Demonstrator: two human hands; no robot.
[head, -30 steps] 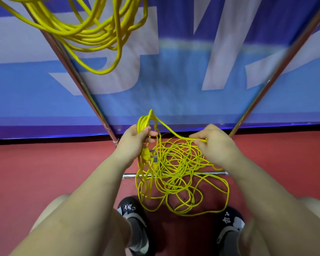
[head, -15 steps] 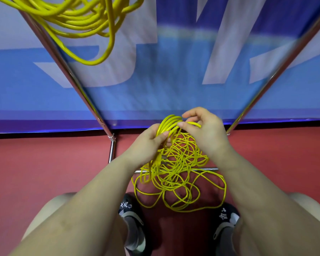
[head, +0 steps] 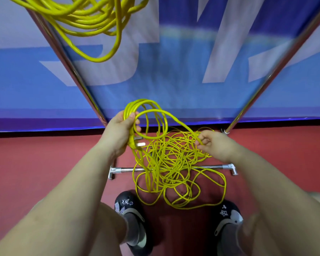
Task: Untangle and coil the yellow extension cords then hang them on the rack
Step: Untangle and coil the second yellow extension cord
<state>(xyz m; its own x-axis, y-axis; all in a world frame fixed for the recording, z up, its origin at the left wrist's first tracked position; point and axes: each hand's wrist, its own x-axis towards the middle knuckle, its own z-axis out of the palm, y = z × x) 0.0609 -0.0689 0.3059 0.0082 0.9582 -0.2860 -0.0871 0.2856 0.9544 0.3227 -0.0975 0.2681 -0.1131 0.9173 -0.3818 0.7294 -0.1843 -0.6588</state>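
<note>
A thin yellow extension cord (head: 174,169) lies in a tangled heap on the red floor between my feet. My left hand (head: 118,132) grips a small bundle of coiled loops of it, with the yellow plug (head: 135,143) and its metal prongs hanging just below the fist. From the bundle one strand arcs right to my right hand (head: 213,145), which pinches it above the heap. A thicker yellow cord (head: 89,21) hangs in loops at the top left on the metal rack (head: 63,56).
The rack's two chrome legs slope down to the floor, joined by a low crossbar (head: 211,167) under the heap. A blue and white banner (head: 174,71) stands behind. My black shoes (head: 131,218) flank the cord.
My right hand met the left at the bundle, laid a loop on it, then drew away to the right along the strand. The bundle in my left hand has grown.
</note>
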